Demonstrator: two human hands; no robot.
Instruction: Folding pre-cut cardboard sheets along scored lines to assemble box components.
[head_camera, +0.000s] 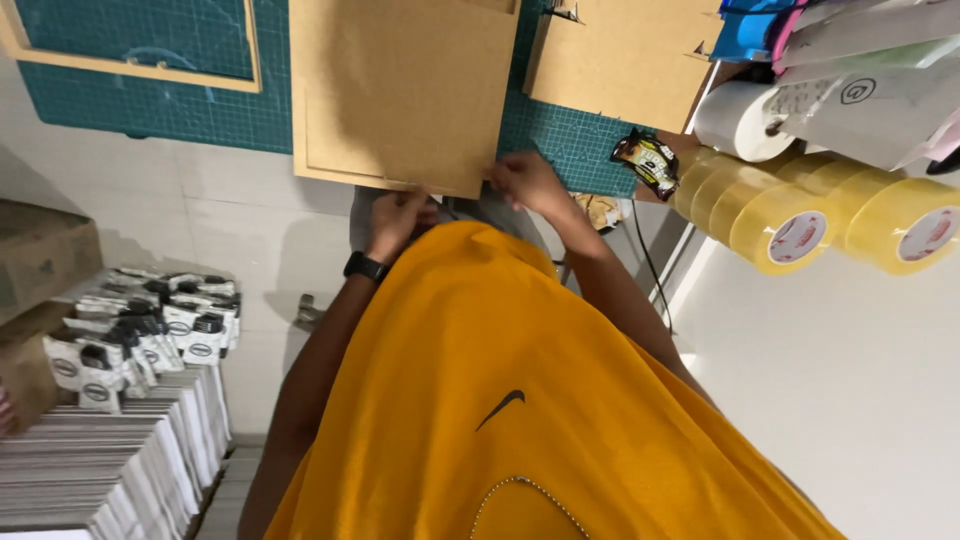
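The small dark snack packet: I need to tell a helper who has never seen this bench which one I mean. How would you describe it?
Start at the green cutting mat on the bench. At its right edge, just left of the row of yellowish tape rolls, lies the small packet. It is the only glossy black wrapper with bright print there; the brown boards and the tape around it are plain.

**Room and surroundings**

Pale tiled floor (210, 215). White table surface (850, 380) at right. Green gridded cutting mat (150, 110) on the work surface. Stacked white flat sheets (110, 470) at lower left; brown cardboard box (40, 250) beside them. Light even, soft shadows.
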